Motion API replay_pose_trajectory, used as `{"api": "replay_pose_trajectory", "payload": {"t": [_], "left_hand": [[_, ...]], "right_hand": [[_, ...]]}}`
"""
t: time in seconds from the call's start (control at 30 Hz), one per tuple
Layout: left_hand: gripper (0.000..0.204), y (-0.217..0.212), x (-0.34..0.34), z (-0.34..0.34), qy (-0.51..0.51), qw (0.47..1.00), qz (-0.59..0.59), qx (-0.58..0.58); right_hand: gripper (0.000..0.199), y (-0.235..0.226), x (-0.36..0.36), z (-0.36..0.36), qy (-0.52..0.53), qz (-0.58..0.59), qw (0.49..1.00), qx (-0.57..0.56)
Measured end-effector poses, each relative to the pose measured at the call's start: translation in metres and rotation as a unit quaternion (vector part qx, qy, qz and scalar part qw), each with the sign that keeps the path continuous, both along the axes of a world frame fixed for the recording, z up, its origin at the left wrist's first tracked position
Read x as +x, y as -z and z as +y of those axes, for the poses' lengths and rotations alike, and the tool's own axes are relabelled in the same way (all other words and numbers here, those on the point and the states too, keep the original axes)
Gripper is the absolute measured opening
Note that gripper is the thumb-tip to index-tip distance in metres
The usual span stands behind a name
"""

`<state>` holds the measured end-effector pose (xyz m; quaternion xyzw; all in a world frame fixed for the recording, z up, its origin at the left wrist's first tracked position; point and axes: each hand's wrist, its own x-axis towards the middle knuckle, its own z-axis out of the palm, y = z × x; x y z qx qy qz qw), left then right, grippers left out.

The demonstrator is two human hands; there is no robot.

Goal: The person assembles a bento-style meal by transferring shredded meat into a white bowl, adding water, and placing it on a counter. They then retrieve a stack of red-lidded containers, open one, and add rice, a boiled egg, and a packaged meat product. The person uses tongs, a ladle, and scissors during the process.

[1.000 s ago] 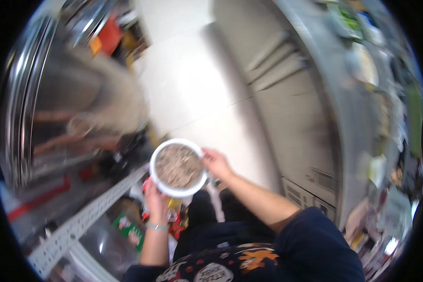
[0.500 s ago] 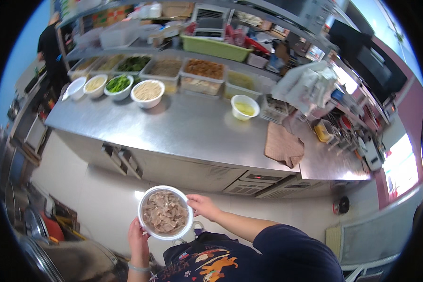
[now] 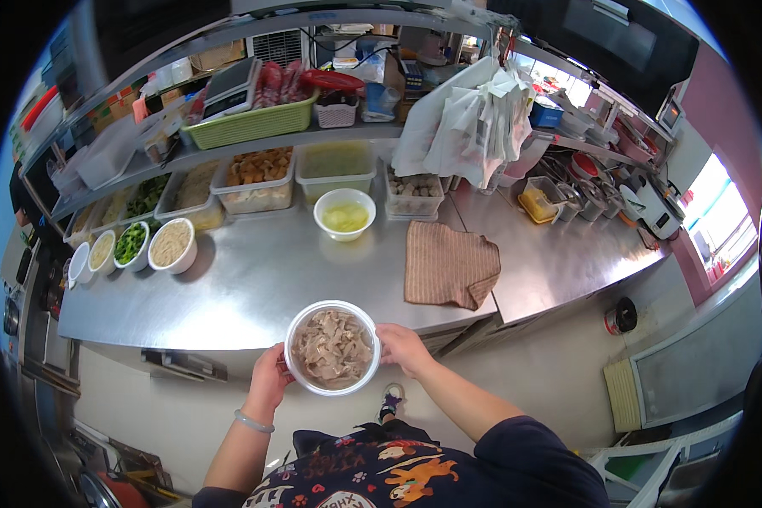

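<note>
Between both hands I hold a white bowl filled with thin slices of cooked meat. My left hand grips the bowl's left side, and my right hand grips its right side, fingers closed at the rim. The bowl is level, at the front edge of the steel counter. Beyond it on the counter stands a white bowl of yellow-green liquid. A folded brown cloth lies to the right of that bowl.
At the left stand white bowls of pale shreds and chopped greens. Several food tubs line the back under a shelf with a green basket. Plastic bags hang at the right, near metal containers.
I have come closer to the counter, carrying the meat bowl up to its front edge. The view has shifted to the right. Both hands keep their hold.
</note>
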<state>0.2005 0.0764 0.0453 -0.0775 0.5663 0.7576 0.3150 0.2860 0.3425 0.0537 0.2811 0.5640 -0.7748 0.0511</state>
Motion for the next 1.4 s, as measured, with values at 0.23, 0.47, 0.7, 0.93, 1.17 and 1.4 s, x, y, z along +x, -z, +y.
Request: {"api": "replay_pose_trajectory", "payload": {"t": [0.23,0.47,0.7,0.93,1.17,1.4], "left_hand": [[0.034,0.002,-0.062,0.148,0.015,0.999,-0.005,-0.037],[0.032,0.000,-0.110,0.259,0.084,0.996,-0.010,-0.014],[0.032,-0.001,-0.137,0.304,0.139,0.990,-0.007,-0.022],[0.028,0.015,-0.150,0.279,0.117,0.991,-0.026,-0.063],[0.033,0.033,-0.166,0.242,0.092,0.990,-0.005,-0.110],[0.028,0.043,-0.173,0.238,0.068,0.990,0.009,-0.119]], "right_hand": [[0.030,0.009,-0.041,0.134,0.065,-0.016,0.998,0.020],[0.032,0.004,-0.057,0.235,0.107,0.004,0.994,0.013],[0.031,-0.003,-0.067,0.271,0.135,0.009,0.990,0.040],[0.030,0.017,-0.085,0.250,0.126,-0.039,0.991,0.018],[0.031,0.052,-0.112,0.215,0.103,-0.045,0.994,-0.009],[0.033,0.072,-0.112,0.234,-0.064,-0.013,0.855,0.515]]}}
